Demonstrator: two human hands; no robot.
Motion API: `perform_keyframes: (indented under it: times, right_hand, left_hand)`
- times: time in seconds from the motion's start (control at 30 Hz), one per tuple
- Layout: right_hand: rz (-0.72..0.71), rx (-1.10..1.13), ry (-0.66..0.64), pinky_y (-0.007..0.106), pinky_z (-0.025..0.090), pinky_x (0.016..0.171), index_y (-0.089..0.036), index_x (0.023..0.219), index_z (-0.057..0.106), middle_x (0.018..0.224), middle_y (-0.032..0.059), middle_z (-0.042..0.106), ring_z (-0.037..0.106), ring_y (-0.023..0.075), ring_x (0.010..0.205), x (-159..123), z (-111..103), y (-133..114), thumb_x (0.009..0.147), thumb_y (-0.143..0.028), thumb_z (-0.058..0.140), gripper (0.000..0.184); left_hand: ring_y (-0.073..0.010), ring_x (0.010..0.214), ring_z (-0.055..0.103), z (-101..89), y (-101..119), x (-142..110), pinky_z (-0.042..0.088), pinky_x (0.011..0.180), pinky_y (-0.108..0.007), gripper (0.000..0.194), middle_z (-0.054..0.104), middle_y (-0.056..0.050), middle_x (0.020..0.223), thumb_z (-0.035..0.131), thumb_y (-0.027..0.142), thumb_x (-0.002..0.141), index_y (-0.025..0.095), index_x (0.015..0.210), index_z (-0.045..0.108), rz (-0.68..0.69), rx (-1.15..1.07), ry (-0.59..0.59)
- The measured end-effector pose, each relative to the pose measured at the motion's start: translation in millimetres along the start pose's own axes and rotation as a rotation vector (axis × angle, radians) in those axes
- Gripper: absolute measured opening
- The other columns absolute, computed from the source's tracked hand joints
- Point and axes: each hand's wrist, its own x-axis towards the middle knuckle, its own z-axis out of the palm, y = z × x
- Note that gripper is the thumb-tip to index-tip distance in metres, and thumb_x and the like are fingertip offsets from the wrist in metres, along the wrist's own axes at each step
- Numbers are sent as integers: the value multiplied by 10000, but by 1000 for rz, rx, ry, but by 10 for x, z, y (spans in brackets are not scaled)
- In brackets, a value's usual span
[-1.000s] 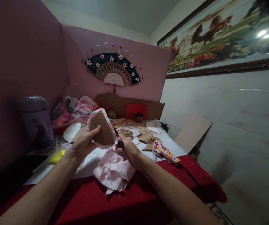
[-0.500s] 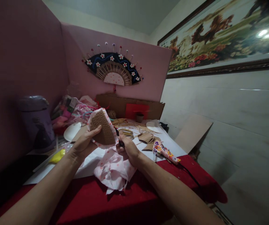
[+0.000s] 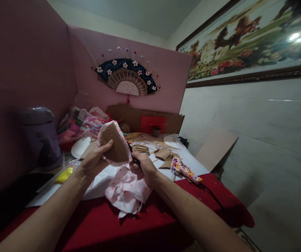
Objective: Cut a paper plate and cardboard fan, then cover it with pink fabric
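My left hand [image 3: 97,159] is closed on a piece of brown cardboard [image 3: 116,145], its thumb lying across the face. Pink dotted white fabric [image 3: 118,126] lines the cardboard's edge. More of that fabric hangs below it as a crumpled bundle [image 3: 126,190]. At the cardboard's right edge, my right hand [image 3: 142,164] is closed around black-handled scissors [image 3: 134,159]. Their blades are mostly hidden beside the fabric edge. Right of this hand lies a flower-patterned glue gun [image 3: 184,169], with cut cardboard pieces [image 3: 163,154] behind it.
White paper [image 3: 192,161] and a red cloth [image 3: 92,224] cover the table. Thin sticks [image 3: 150,140] and a small brown pot [image 3: 156,131] are at the back. A purple canister [image 3: 42,140] stands left, near a yellow packet [image 3: 63,175]. A decorated fan [image 3: 125,73] hangs on the pink wall.
The scissors in my right hand shift slightly at the cardboard's right edge, and the fingers around the handles move a little. My left hand and the cardboard stay nearly still.
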Motion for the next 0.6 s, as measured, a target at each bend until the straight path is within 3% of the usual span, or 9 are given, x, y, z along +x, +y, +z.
perform_keyframes:
  times: [0.33,0.6]
  right_hand:
    - [-187,-80,-30,177,79,357,-192,600,385,421,-92,321,188,29,341,34,6,49,760,-663,494,509]
    - [-223,-92,-48,192,89,367,-191,571,376,418,-87,320,195,33,346,60,-29,76,769,-656,490,518]
  left_hand:
    - [-175,719,686,11,3,-8,582,748,-350,176,747,-75,853,595,35,760,131,846,714,-7,22,7]
    - [-160,702,680,43,-14,-29,584,732,-337,179,740,-50,822,584,27,765,144,819,709,-15,30,3]
